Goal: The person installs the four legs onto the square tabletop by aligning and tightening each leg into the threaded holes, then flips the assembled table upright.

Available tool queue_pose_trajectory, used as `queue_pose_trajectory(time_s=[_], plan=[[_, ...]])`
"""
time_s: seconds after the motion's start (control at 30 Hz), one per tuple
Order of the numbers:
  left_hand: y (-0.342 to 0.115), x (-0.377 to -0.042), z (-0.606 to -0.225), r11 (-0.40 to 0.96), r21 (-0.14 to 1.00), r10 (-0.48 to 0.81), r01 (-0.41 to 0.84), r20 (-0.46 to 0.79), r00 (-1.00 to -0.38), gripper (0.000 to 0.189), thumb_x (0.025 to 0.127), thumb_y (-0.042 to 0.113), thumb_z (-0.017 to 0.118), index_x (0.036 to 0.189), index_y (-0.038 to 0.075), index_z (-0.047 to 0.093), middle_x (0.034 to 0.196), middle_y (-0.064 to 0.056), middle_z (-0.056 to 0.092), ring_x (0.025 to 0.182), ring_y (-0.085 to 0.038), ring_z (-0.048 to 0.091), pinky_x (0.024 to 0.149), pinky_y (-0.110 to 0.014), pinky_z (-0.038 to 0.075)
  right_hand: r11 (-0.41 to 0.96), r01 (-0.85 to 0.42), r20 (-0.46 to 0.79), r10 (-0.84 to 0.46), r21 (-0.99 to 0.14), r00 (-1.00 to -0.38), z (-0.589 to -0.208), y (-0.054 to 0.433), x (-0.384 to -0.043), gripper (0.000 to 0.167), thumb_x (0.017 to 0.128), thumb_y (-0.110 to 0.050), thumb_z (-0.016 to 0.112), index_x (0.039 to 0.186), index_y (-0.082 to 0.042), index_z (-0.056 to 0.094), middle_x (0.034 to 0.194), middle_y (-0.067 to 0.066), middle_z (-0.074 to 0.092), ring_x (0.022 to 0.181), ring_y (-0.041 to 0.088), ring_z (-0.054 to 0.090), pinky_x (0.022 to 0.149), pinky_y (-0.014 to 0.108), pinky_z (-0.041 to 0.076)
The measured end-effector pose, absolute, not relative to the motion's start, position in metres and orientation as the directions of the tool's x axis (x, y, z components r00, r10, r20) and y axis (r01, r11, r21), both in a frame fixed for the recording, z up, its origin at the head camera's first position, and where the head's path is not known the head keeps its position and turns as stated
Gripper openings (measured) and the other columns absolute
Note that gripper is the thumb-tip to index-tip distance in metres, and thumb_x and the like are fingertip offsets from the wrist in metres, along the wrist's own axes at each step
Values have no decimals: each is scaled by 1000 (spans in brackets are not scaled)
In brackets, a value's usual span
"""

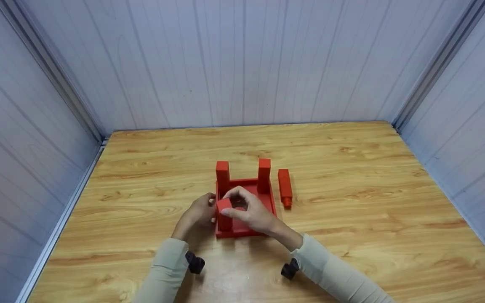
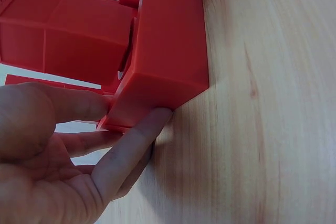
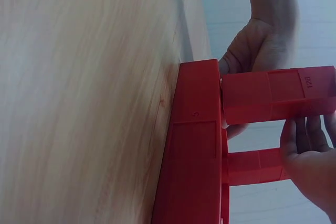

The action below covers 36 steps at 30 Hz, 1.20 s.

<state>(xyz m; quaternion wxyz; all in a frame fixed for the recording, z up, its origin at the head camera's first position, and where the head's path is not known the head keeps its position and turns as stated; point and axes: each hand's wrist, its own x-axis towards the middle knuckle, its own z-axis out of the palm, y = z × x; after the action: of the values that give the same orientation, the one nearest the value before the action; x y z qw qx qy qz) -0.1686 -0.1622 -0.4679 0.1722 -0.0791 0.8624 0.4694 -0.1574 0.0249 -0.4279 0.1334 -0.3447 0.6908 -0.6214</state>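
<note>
A shallow red square base (image 1: 244, 232) with a raised rim lies flat on the table, with square red posts upright at its two far corners. My right hand (image 1: 255, 214) grips the top of another square post (image 3: 247, 95) at the near left corner; a thin gap shows where this post meets the rim in the right wrist view. That post bears a small embossed mark near its top. My left hand (image 1: 202, 209) holds the base's left side, pinching the rim near a corner in the left wrist view, with fingers along the outer wall (image 2: 170, 40).
A loose red square post (image 1: 284, 185) with a narrower round end lies on the wooden table (image 1: 373, 189), just right of the base. White panelled walls (image 1: 242, 63) enclose the back and both sides. Black devices (image 1: 196, 264) sit at both wrists.
</note>
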Motion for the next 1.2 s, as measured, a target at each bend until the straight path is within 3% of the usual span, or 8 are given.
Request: queue_pose_trajectory(time_s=[0.37,0.6,0.77,0.83,1.03,1.2], plan=[[-162,-168,-469,559,785,35,-267,-344,-938,38,98,14,50,133,1,48,124,-19,56,92,-22,58,70,-38,56,81,-374,264,-573,-924,-776,-426,21,-150,32,86,-11,71,108,2,52,101,13,58,97,25,58,90,52,47],[-162,-168,-468,577,769,32,-274,-356,-934,40,96,15,52,135,3,48,115,-17,57,82,-20,59,64,-32,52,132,-385,256,-551,-913,-794,-426,19,-148,34,85,-15,72,108,-1,51,100,10,59,95,26,58,89,46,49],[-163,-168,-467,605,755,28,-252,-337,-941,41,97,17,52,134,2,48,116,-16,58,87,-20,58,66,-31,51,128,-385,258,-551,-914,-794,-425,20,-148,35,86,-15,71,111,0,51,105,10,58,98,26,57,90,47,48],[-163,-168,-467,608,753,27,-251,-336,-942,41,97,18,52,134,2,48,117,-16,57,87,-20,58,66,-31,51,107,-373,254,-558,-922,-790,-426,20,-149,35,89,-15,67,114,3,51,108,12,58,100,26,56,91,47,47],[-162,-168,-467,592,763,29,-260,-343,-939,40,98,20,51,134,2,48,116,-16,58,83,-20,60,64,-33,54,-38,-326,285,-590,-944,-756,-441,20,-162,26,97,-4,50,119,8,52,119,23,55,111,29,55,96,32,45],[-162,-168,-466,603,760,32,-243,-328,-944,38,98,19,49,131,1,50,119,-18,58,87,-21,59,66,-33,53,-113,-294,297,-630,-949,-718,-452,19,-172,28,96,0,48,123,7,55,126,24,55,123,29,51,103,29,41]])
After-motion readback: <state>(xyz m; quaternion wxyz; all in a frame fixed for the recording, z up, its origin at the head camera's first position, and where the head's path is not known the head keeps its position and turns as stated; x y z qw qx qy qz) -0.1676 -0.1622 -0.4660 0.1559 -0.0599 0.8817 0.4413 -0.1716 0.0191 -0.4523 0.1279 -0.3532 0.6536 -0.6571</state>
